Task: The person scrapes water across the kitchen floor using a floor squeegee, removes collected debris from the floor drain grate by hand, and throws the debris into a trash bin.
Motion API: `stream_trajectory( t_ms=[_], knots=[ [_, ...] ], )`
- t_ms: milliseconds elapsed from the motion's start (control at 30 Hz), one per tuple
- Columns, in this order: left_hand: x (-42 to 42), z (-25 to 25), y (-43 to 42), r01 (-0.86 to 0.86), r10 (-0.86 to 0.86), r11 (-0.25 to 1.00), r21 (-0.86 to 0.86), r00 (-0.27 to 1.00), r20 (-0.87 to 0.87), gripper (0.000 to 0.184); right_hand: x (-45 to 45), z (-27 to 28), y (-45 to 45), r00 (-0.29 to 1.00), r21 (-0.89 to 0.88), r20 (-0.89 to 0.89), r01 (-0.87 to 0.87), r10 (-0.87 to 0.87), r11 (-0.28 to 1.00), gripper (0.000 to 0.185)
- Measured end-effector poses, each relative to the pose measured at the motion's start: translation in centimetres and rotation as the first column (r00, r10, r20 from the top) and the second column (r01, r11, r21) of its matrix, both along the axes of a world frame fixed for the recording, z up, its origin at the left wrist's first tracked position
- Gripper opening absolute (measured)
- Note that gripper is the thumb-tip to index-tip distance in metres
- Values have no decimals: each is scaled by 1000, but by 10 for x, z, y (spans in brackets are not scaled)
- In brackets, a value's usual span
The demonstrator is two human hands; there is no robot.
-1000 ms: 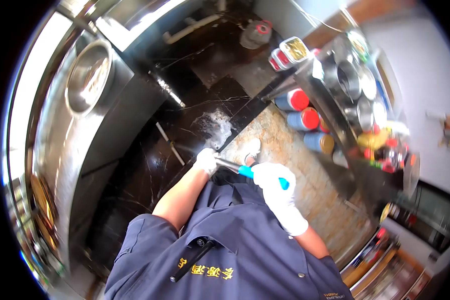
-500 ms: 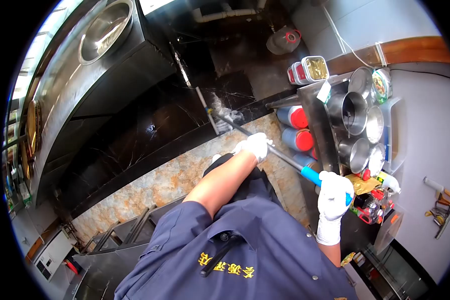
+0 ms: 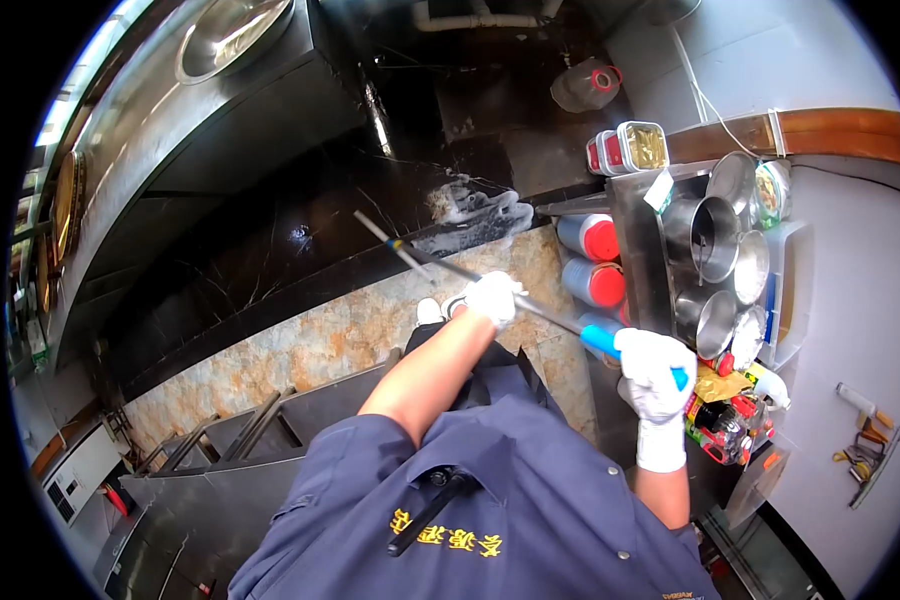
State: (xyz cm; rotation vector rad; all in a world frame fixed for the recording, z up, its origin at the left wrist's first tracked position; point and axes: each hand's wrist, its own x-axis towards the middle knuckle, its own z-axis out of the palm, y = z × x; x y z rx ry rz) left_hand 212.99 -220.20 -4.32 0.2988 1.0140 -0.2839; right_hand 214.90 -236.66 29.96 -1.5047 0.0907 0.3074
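Note:
A long-handled floor squeegee crosses in front of me, its grey pole ending in a blue grip. My left hand, in a white glove, is closed around the middle of the pole. Near the top end, my right hand, also white-gloved, wraps the blue grip. The squeegee's thin straight head is over the edge between the dark floor and the patterned tan tiles. Whitish suds lie on the dark floor to the right of the head.
A metal shelf at right carries several steel pots. Red-lidded containers stand beside it. Bottles are near my right hand. A steel counter with a basin is at upper left. A plastic jug sits at the back.
The squeegee head has moved left and closer to my feet, away from the suds. The suds now look more spread out. Both hands keep their hold, and the view has shifted slightly.

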Motion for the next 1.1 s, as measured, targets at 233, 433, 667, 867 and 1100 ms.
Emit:
stream_trajectory(
  t_ms=[233, 433, 667, 867, 1100],
  knots=[
    [60, 55, -32, -107, 96, 988, -110, 990, -100, 11, 20, 16, -15, 958, 82, 279, -86, 60, 993, 26],
    [60, 88, -25, 13, -34, 986, -169, 992, -120, 4, 0, 36, -15, 967, -267, 251, 101, -31, 958, 27],
    [41, 151, 9, 513, -513, 856, 68, 826, 233, 12, -1, 108, 15, 755, 165, 547, -521, 362, 837, 52],
    [96, 99, 99, 802, -809, 522, -292, 573, 130, 28, -62, 64, 56, 933, -24, 271, 253, -237, 967, 62],
    [135, -40, 190, 783, -833, 360, -507, 515, 205, 28, -112, 19, 186, 915, -361, 11, 381, -404, 851, 44]
  ],
)
